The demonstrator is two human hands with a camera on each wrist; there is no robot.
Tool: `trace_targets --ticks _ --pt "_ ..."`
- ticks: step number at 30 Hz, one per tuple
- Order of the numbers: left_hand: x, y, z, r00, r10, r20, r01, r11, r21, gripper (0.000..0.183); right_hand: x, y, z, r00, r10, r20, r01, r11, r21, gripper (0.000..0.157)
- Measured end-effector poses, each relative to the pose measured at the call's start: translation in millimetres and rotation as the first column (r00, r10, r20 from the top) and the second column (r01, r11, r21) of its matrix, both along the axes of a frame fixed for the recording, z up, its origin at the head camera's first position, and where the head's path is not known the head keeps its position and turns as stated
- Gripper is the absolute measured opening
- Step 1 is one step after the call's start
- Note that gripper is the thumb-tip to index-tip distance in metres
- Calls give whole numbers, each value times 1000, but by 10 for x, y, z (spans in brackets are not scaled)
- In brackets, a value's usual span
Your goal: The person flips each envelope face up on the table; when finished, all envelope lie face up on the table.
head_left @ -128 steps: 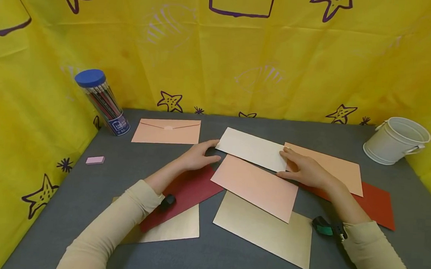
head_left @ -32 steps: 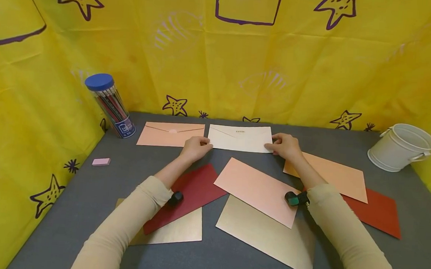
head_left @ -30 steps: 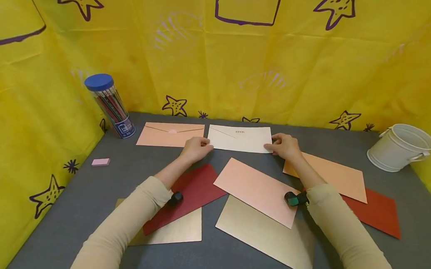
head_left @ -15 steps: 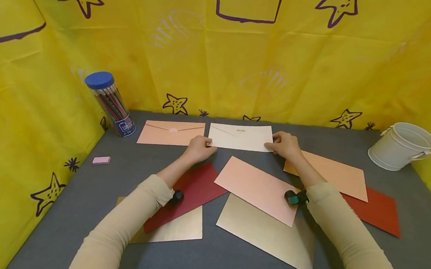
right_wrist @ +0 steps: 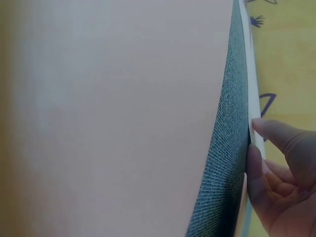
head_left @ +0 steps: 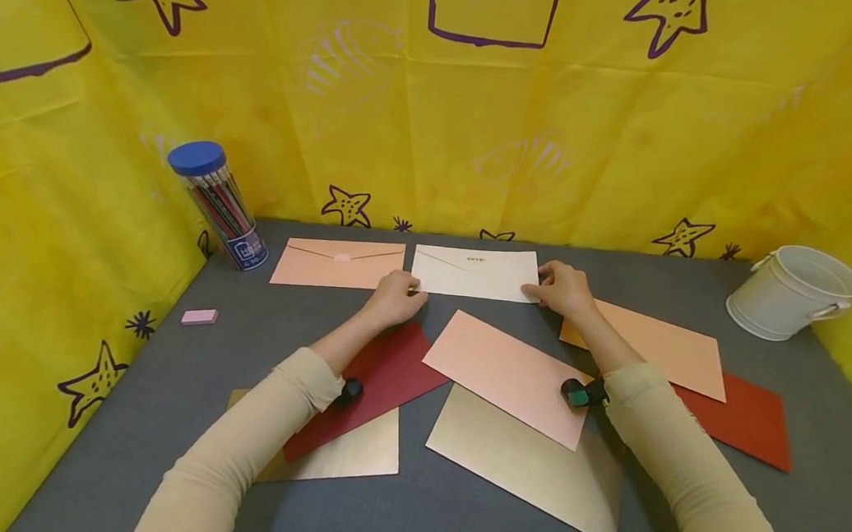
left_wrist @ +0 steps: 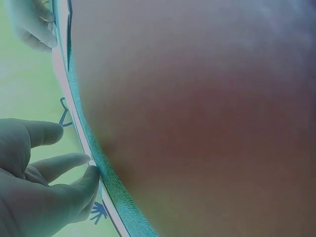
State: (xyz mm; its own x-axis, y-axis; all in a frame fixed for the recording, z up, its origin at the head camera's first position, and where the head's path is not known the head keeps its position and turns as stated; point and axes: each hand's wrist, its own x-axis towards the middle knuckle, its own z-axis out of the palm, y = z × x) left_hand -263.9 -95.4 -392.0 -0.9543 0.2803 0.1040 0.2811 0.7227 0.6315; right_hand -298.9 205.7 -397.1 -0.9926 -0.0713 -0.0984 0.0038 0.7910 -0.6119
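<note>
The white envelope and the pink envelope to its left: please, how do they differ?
The white envelope bears small print; the pink envelope shows a rounded tab. The right hand holds the white envelope, not the pink one. Both are rectangular, side by side.

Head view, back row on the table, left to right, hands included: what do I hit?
Blue-lidded pencil tub → pink envelope with its flap showing → left hand → white envelope → right hand → white bucket.
</note>
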Motion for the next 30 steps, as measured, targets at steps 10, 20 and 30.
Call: trace_targets --ticks 10,20,30 --pt "-2 8 -3 999 -14 29 16 998 -63 33 45 51 15 1000 17 4 -17 999 -29 55" --pt "77 0 17 994 -2 109 8 998 -57 49 357 391 131 998 59 -31 -62 993 -96 57" --pt "176 234 141 969 -243 -32 243 970 -10 38 810 990 317 997 -30 -71 17 986 -167 68"
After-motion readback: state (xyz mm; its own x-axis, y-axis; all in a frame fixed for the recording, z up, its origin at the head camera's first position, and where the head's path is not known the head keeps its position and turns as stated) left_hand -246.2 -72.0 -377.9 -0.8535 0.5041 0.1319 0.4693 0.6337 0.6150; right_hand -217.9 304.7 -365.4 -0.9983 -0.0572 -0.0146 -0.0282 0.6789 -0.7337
